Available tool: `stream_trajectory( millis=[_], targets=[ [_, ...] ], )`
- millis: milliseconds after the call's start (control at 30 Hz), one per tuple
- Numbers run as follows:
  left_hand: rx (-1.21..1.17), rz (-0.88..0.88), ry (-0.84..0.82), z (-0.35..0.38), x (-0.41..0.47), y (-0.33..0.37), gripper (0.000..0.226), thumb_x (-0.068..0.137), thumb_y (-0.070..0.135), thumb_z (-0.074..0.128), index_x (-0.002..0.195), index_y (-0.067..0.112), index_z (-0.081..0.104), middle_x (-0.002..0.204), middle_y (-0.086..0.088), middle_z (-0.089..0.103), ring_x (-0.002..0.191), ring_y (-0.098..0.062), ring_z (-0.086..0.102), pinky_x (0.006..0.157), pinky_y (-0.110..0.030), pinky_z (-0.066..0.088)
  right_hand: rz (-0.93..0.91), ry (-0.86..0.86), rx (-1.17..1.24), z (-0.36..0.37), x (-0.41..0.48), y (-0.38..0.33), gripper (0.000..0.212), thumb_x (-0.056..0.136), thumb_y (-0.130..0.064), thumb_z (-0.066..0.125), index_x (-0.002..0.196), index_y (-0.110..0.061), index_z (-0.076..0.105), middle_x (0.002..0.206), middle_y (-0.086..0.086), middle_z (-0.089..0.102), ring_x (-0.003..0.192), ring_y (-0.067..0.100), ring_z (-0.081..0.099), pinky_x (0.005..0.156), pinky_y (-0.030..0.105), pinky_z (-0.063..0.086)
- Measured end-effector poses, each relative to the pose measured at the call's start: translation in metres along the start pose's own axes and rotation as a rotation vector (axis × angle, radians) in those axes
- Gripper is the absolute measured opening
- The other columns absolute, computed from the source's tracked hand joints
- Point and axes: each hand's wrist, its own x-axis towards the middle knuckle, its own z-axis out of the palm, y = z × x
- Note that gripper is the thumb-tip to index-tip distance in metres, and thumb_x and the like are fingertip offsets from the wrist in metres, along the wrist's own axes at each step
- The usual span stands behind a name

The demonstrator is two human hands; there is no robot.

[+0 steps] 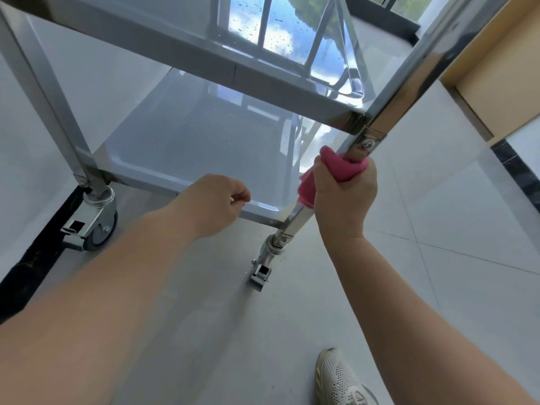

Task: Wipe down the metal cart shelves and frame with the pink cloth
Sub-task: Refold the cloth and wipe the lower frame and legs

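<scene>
Here the right hand [344, 194] is clamping the pink cloth [339, 168] around the cart's near-right leg [304, 210], between the middle shelf [263, 83] and bottom shelf [190, 147], while the left hand [216, 203] is hovering loosely curled, holding nothing, by the bottom shelf's rim. Since nothing is bracing the frame, a hard stroke is likely risking the cart rolling on its casters [96, 226], or the cloth snagging on the bracket bolt [368, 143] just above.

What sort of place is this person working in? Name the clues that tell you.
Probably an indoor tiled room beside a window: pale floor tiles, a pale wooden cabinet on the right, and sky with window bars reflected in the cart shelf.
</scene>
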Motion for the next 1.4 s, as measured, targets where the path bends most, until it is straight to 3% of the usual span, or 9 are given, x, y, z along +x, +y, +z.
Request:
stream_trajectory(
  millis=[133, 367, 567, 733, 867, 1033, 1133, 1267, 1400],
  targets=[
    [-0.009, 0.009, 0.007, -0.002, -0.001, -0.005, 0.019, 0.092, 0.017, 0.054, 0.104, 0.018, 0.069, 0.085, 0.006, 0.060, 0.079, -0.012, 0.055, 0.077, -0.021, 0.039, -0.058, -0.016, -0.014, -0.002, 0.003, -0.012, 0.022, 0.087, -0.001, 0.065, 0.094, -0.005, 0.044, 0.050, -0.021, 0.058, 0.041, -0.002, 0.053, 0.041, 0.016, 0.045],
    [-0.060, 0.012, 0.012, -0.008, -0.005, -0.009, 0.018, 0.092, 0.018, 0.056, 0.105, 0.018, 0.069, 0.087, 0.006, 0.060, 0.083, -0.013, 0.057, 0.080, -0.021, 0.042, 0.124, -0.110, -0.090, -0.007, -0.021, 0.028, 0.025, 0.088, -0.012, 0.068, 0.101, -0.010, 0.046, 0.069, -0.004, 0.068, 0.059, 0.010, 0.065, 0.053, 0.036, 0.056],
    [-0.091, 0.037, -0.012, -0.016, -0.018, -0.019, 0.015, 0.090, 0.019, 0.058, 0.100, 0.024, 0.069, 0.088, 0.008, 0.065, 0.078, -0.007, 0.059, 0.080, -0.021, 0.046, 0.083, -0.084, -0.354, -0.024, -0.074, 0.081, 0.021, 0.084, -0.032, 0.070, 0.089, -0.025, 0.051, 0.084, -0.004, 0.061, 0.075, 0.012, 0.060, 0.070, 0.027, 0.048],
    [-0.168, 0.059, -0.121, -0.026, -0.033, -0.031, 0.024, 0.086, 0.014, 0.061, 0.102, 0.033, 0.065, 0.092, 0.021, 0.066, 0.084, 0.004, 0.061, 0.078, -0.012, 0.047, 0.068, -0.343, -0.308, 0.011, -0.090, 0.077, 0.029, 0.077, -0.044, 0.072, 0.083, -0.034, 0.046, 0.084, 0.008, 0.057, 0.077, 0.030, 0.064, 0.066, 0.050, 0.054],
    [-0.216, 0.065, -0.172, -0.043, -0.050, -0.042, 0.039, 0.081, 0.013, 0.068, 0.112, 0.036, 0.062, 0.098, 0.025, 0.064, 0.095, 0.006, 0.058, 0.083, -0.006, 0.041, 0.034, -0.474, -0.299, 0.046, -0.089, 0.061, 0.037, 0.075, -0.049, 0.073, 0.097, -0.047, 0.043, 0.097, -0.016, 0.058, 0.091, 0.005, 0.062, 0.081, 0.038, 0.056],
    [-0.332, 0.046, -0.064, -0.064, -0.072, -0.059, 0.020, 0.086, 0.023, 0.066, 0.101, 0.036, 0.066, 0.099, 0.016, 0.068, 0.097, 0.005, 0.059, 0.087, -0.010, 0.042, -0.003, -0.691, -0.242, 0.081, -0.092, 0.048, 0.045, 0.073, -0.054, 0.072, 0.104, -0.050, 0.040, 0.103, -0.018, 0.053, 0.095, 0.011, 0.061, 0.077, 0.039, 0.057],
    [-0.331, -0.041, 0.058, -0.074, -0.084, -0.072, 0.011, 0.089, 0.018, 0.063, 0.092, 0.027, 0.067, 0.088, 0.008, 0.069, 0.084, -0.002, 0.064, 0.078, -0.016, 0.049, -0.136, -0.866, -0.292, 0.093, -0.090, 0.045, 0.045, 0.076, -0.040, 0.067, 0.108, -0.049, 0.036, 0.103, -0.008, 0.051, 0.087, 0.009, 0.055, 0.071, 0.029, 0.052],
    [-0.264, -0.194, 0.191, -0.081, -0.104, -0.096, 0.011, 0.090, 0.014, 0.060, 0.086, 0.024, 0.062, 0.069, 0.012, 0.059, 0.058, 0.005, 0.054, 0.054, -0.007, 0.039, -0.184, -1.044, -0.464, 0.106, -0.082, 0.056, 0.081, 0.084, -0.011, 0.057, 0.147, -0.033, 0.011, 0.122, -0.001, 0.043, 0.101, 0.018, 0.053, 0.083, 0.033, 0.048],
    [-0.207, -0.314, 0.217, -0.079, -0.114, -0.114, 0.003, 0.088, 0.017, 0.061, 0.087, 0.020, 0.062, 0.080, -0.001, 0.066, 0.077, -0.017, 0.063, 0.071, -0.029, 0.050, -0.290, -1.016, -0.374, 0.118, -0.086, 0.068, 0.071, 0.084, -0.010, 0.065, 0.130, -0.049, 0.026, 0.118, 0.000, 0.048, 0.096, 0.021, 0.056, 0.085, 0.044, 0.053]
  ],
)
